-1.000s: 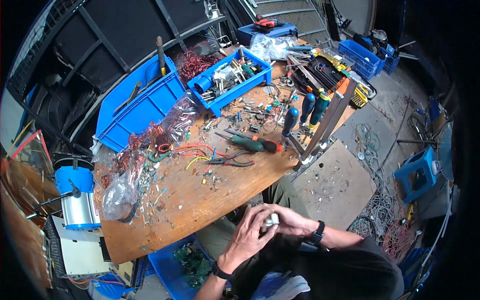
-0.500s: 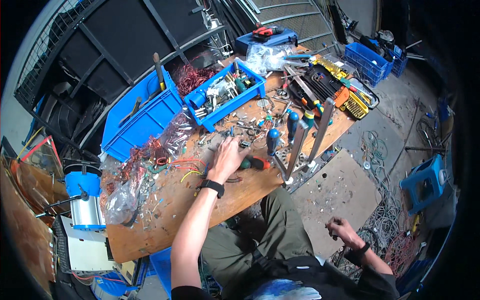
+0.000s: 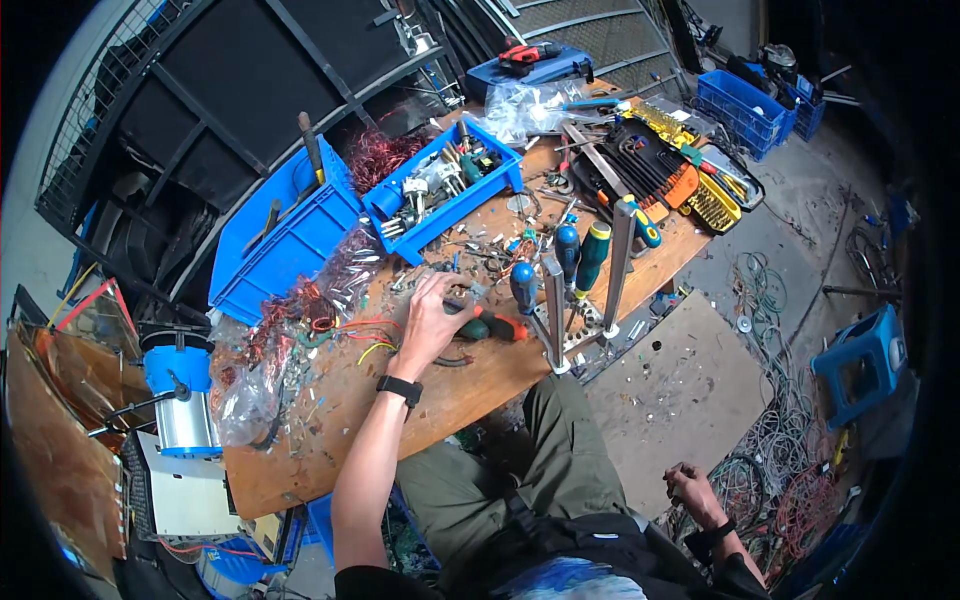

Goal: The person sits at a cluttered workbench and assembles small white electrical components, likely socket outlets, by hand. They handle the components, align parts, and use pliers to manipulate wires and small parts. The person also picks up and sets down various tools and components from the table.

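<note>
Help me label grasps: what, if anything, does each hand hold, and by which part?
It cannot be told. The left hand is at the table near a red tool handle, its grip unclear; the right hand is curled, its grip hidden.

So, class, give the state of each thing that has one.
Left hand: fingers bent, grip unclear
Right hand: fingers curled, contents unclear
Red-handled tool: lying down
Blue-handled tools: standing upright
Small blue bin: open, filled
Large blue bin: open, holding tools
Tool case: open
Blue case: apparently shut
Red drill: lying on blue case
</note>
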`<state>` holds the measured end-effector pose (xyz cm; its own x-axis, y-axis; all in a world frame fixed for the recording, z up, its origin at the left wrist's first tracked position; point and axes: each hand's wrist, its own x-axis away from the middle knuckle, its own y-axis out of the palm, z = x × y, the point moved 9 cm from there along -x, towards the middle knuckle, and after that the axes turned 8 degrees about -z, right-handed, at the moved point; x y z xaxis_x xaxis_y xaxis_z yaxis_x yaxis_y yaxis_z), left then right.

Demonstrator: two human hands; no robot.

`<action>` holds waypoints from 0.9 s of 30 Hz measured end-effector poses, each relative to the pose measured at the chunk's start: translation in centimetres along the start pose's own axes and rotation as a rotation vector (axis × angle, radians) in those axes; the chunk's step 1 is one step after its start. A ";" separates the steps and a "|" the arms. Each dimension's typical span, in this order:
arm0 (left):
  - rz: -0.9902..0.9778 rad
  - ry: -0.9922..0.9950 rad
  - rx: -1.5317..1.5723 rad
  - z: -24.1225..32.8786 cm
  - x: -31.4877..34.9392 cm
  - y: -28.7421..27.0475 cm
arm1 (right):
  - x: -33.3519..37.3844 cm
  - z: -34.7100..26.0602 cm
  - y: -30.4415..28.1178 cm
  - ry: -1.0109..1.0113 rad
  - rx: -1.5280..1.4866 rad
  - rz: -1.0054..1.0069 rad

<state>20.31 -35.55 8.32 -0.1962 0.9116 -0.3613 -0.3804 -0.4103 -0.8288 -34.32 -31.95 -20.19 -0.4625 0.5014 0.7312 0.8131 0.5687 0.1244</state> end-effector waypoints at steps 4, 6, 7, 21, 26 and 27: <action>0.049 -0.128 0.225 -1.7 0.9 -0.8 | -1.0 1.1 0.3 0.000 -0.017 -0.027; 0.053 -0.234 0.594 -3.6 1.4 -0.1 | -1.3 1.2 0.5 -0.003 -0.037 -0.054; 0.055 -0.285 0.778 -4.4 1.8 0.4 | -1.5 1.1 0.7 -0.004 -0.048 -0.069; -0.031 -0.415 1.614 5.8 8.4 3.6 | -2.0 -13.6 15.3 -0.028 -0.563 -0.662; -0.281 -0.390 1.098 9.3 12.8 3.8 | 1.1 -20.6 23.8 -0.053 -0.653 -0.930; -0.374 -0.379 0.877 10.2 13.1 3.9 | 1.2 -21.1 24.7 -0.074 -0.672 -0.941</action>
<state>7.03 -25.47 4.74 -0.1440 0.9795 0.1407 -0.9728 -0.1140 -0.2017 -7.29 -31.05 -2.07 -0.9861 0.1131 0.1220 0.1500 0.2872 0.9461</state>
